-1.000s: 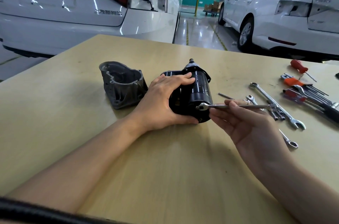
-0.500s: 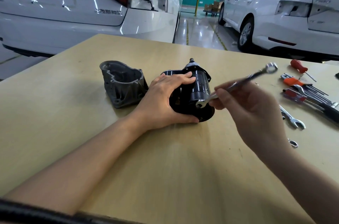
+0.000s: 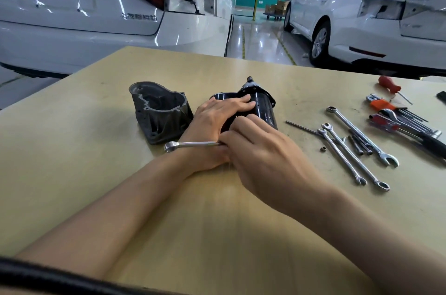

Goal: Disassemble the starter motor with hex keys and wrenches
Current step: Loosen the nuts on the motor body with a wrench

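The starter motor (image 3: 261, 107) is lying on its side on the table (image 3: 72, 162), long axis running away from the person, shaft end pointing toward the cars. The left hand (image 3: 217, 123) is gripping the motor body from its left side, fingers curled over the top, steadying it. The right hand (image 3: 265, 157) is crossing in front of the motor's near end, its grip closed round a combination wrench (image 3: 193, 144). The wrench shaft is lying roughly crosswise to the motor's axis, its free ring end sticking out left over the left wrist. The working end is hidden behind the right hand, so whether it is seated on a fastener cannot be told. Judging by this, a near-end bolt is being loosened, and the next swing has little room before hitting the left forearm.

Left of the motor a grey housing (image 3: 159, 111) is standing, just beside the left hand. Right of the motor, well apart, spare wrenches (image 3: 357, 150) and red-handled tools (image 3: 391, 111) are lying. Beyond the table two white cars (image 3: 108, 5) are standing on a glossy workshop floor.
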The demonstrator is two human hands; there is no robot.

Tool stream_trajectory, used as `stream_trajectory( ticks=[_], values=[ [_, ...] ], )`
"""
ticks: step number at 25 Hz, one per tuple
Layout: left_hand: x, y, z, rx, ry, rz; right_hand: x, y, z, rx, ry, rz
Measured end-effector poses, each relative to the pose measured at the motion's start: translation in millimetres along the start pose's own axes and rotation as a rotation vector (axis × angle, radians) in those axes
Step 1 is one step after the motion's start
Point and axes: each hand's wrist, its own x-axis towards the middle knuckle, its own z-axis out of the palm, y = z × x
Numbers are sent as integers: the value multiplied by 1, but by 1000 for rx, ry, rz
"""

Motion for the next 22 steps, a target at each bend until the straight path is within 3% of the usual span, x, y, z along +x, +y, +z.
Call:
stream_trajectory(
  ticks=[2,4,7,9,13,22],
  values=[
    [-1,1,0,18,-4,10,-7,4,-7,311,213,110],
    [-2,5,-1,11,22,-2,-18,10,-14,621,393,398],
    [-4,8,-2,3,50,-20,-34,23,-17,1227,505,951],
    [-4,9,-3,5,62,-21,-40,27,-16,1530,537,1184],
    [-4,10,-1,7,62,-21,-37,24,-14,1652,601,1246],
    [-5,12,-2,-10,60,-32,-40,20,-12,1619,618,1238]
  ],
)
